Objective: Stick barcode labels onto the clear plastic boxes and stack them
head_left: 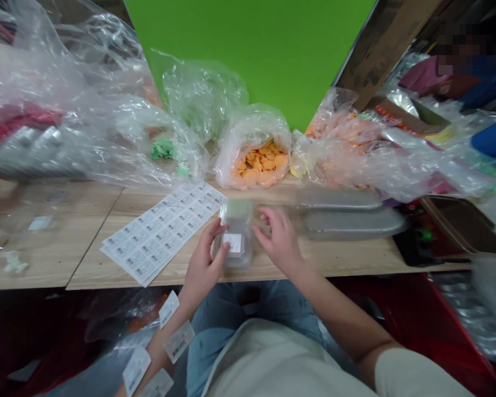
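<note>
Pinching a clear box [237, 220] by its left edge, the left hand [202, 264] is curling its fingers along the wall while its thumb is pressing beside the white label [233, 242] on the lid. The right hand [281, 242] is lying against the box's opposite side, its fingers spread and blurred, touching rather than clasping. The box is resting on the table [86, 264] between the two hands, close to the near edge. Just left of the grip a sheet [161, 234] of more labels is lying flat, one corner coming close to the box. Beyond the grip a bag [252, 132] is gaping open, showing orange discs [261, 162]. Right of the grip two stacks [351, 223] of clear trays are lying side by side. Below the grip, loose stickers [169, 309] are clinging to the left forearm.
</note>
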Tool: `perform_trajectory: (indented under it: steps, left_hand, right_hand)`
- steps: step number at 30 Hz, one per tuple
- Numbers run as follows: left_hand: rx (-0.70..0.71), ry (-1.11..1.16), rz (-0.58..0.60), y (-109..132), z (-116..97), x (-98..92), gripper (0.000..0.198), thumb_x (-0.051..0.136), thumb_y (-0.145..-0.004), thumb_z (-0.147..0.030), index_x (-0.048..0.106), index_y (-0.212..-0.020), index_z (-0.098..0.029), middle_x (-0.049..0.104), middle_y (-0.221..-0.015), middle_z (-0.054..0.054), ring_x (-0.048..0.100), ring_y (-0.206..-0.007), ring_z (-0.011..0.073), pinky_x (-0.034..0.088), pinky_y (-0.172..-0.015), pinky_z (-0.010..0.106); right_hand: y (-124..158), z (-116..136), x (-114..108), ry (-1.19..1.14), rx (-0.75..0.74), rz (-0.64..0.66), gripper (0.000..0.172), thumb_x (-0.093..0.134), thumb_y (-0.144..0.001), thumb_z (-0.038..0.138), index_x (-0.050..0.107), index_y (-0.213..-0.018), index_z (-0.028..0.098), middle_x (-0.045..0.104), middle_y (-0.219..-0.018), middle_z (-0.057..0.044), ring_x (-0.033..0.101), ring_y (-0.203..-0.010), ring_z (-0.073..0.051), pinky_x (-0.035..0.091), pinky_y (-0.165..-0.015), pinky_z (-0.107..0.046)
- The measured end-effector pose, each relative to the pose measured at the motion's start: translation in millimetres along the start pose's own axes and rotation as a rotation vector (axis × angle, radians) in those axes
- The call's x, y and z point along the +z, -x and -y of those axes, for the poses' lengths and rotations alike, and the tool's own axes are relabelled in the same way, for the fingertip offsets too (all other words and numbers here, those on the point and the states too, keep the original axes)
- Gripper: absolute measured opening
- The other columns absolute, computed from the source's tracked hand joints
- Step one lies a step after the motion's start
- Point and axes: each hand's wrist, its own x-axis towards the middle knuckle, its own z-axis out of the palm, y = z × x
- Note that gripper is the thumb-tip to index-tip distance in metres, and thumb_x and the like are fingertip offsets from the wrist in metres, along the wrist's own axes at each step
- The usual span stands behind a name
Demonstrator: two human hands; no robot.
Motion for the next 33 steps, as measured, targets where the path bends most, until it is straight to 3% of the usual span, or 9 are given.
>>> perform_trajectory:
  steps: [3,5,8,14,18,23,27,30,33]
  left_hand:
    - [-0.034,0.077,-0.029,1,-1,-0.1,0.044,0.045,-0.088,-0.028,0.038,-0.130,-0.023,0.046,-0.133,0.008,0.043,-0.122,0.0185,0.032,-0.103,0.038]
    - [-0.066,0.059,-0.159,2,-5,-7.1,0.038,0.042,-0.089,-0.032,0.044,-0.126,-0.023,0.047,-0.132,0.007,0.043,-0.122,0.0186,0.031,-0.104,0.037]
    - [-0.177,0.007,-0.368,2,-22,-25.3,0.033,0.044,-0.087,-0.039,0.054,-0.114,-0.023,0.054,-0.121,0.006,0.050,-0.111,0.0198,0.037,-0.095,0.035]
    - [-0.423,0.465,0.157,-6,-63,-28.2,0.043,0.054,-0.082,-0.036,0.049,-0.121,-0.021,0.061,-0.076,0.001,0.058,-0.071,0.0125,0.045,-0.070,0.026]
    - [-0.206,0.079,0.219,-17,-66,-16.1,0.037,0.051,-0.083,-0.039,0.053,-0.116,-0.022,0.056,-0.065,-0.001,0.054,-0.063,0.0132,0.044,-0.063,0.027]
    - [0.265,-0.544,-0.001,-31,-31,-23.8,0.038,0.055,-0.080,-0.040,0.055,-0.115,-0.026,0.058,-0.113,0.007,0.051,-0.108,0.0256,0.040,-0.093,0.043]
    - [0.375,-0.693,0.236,-27,-7,-20.6,0.050,0.052,-0.081,-0.039,0.045,-0.129,-0.026,0.039,-0.141,0.008,0.026,-0.133,0.0300,0.026,-0.105,0.050]
    - [0.332,-0.743,0.240,-17,-15,-13.0,0.045,0.049,-0.083,-0.036,0.048,-0.127,-0.026,0.033,-0.145,0.007,0.017,-0.136,0.0310,0.019,-0.107,0.053]
    - [0.285,-0.666,0.205,-15,-28,-5.8,0.040,0.052,-0.082,-0.031,0.052,-0.122,-0.026,0.038,-0.142,0.005,0.021,-0.136,0.0288,0.016,-0.109,0.051]
  right_hand:
    - [15,5,9,0.083,-0.141,0.069,0.047,0.047,-0.086,0.042,0.044,-0.128,0.021,0.051,-0.123,-0.012,0.043,-0.115,-0.028,0.039,-0.091,-0.046]
    - [16,6,14,0.109,-0.226,0.165,0.050,0.047,-0.086,0.044,0.042,-0.131,0.022,0.045,-0.132,-0.011,0.036,-0.122,-0.030,0.036,-0.095,-0.048]
    - [9,4,11,-0.001,-0.239,0.114,0.045,0.044,-0.088,0.041,0.044,-0.130,0.022,0.046,-0.129,-0.011,0.039,-0.120,-0.026,0.034,-0.098,-0.045]
    - [4,7,-18,-0.286,-0.355,0.056,0.050,0.051,-0.085,0.038,0.038,-0.133,0.028,0.040,-0.133,-0.008,0.039,-0.122,-0.023,0.034,-0.101,-0.045]
    - [17,-3,-38,-0.270,-0.268,0.029,0.055,0.058,-0.081,0.039,0.039,-0.132,0.027,0.044,-0.129,-0.009,0.041,-0.121,-0.024,0.034,-0.102,-0.044]
    - [42,-57,-43,-0.074,-0.006,0.123,0.047,0.050,-0.087,0.033,0.039,-0.132,0.025,0.045,-0.132,-0.011,0.041,-0.123,-0.022,0.037,-0.101,-0.044]
    - [59,-85,-32,0.130,-0.051,0.294,0.041,0.049,-0.086,0.025,0.047,-0.126,0.022,0.039,-0.136,-0.014,0.036,-0.128,-0.026,0.037,-0.099,-0.050]
    - [45,-58,-31,0.088,-0.077,0.158,0.036,0.052,-0.084,0.028,0.053,-0.119,0.020,0.040,-0.135,-0.015,0.035,-0.128,-0.029,0.035,-0.099,-0.053]
    - [9,4,-29,-0.135,-0.159,0.099,0.032,0.044,-0.089,0.028,0.053,-0.119,0.023,0.052,-0.121,-0.010,0.046,-0.116,-0.022,0.038,-0.099,-0.044]
